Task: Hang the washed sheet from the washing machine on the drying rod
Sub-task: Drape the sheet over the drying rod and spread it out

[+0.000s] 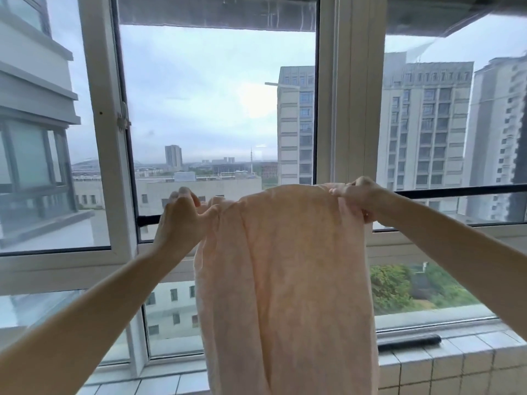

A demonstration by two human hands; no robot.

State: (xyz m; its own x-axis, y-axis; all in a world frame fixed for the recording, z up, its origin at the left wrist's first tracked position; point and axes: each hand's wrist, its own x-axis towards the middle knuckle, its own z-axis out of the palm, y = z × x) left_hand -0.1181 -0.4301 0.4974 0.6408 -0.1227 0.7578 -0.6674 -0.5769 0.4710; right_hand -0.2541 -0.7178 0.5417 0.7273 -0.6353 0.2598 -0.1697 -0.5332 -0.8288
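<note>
A pale pink sheet [288, 269] hangs in long folds over a black drying rod [456, 191] that runs across the window at chest height. My left hand [179, 215] pinches the sheet's upper left edge at the rod. My right hand [356, 196] grips the bunched upper right edge on top of the rod. The sheet hides the rod's middle stretch, and its lower end runs out of view at the bottom.
White window frames [348, 109] stand right behind the rod, with tall buildings outside. A white tiled ledge [445, 363] lies at the lower right, with a dark flat object [407, 341] on its sill.
</note>
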